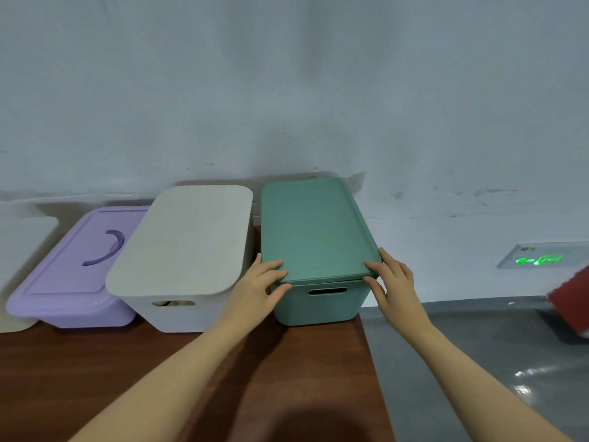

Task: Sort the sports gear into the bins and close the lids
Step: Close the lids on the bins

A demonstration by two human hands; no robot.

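While both of your hands sit at the near corners of the green lid (315,231), note how each one grips. Your left hand (258,287) pinches the near left corner: fingers lie on top of the lid edge, thumb curls beneath it against the bin wall. Your right hand (393,287) does the same at the near right corner, fingers over the rim, thumb below.

Lid lies flat on the green bin (318,306), covering the whole opening; near edge overhangs the wall a little. Slot handle shows on the bin's near face, between your hands.

Green bin stands at the right end of the brown wooden table (127,371), close to its right edge, back against the wall (287,74).

Just beside it to the left: white bin (188,314) with a pale lid (185,240) on top, something pale showing through its handle slot. Left of that, touching or nearly so, a lower purple box (63,311), lid on, curved handle lying flat. Another pale container (19,250) is cut off at the far left.

Off the table to the right: grey floor (478,346), a glowing green arrow sign (538,260) low on the wall, a red object (570,301) at the frame edge, blurred.
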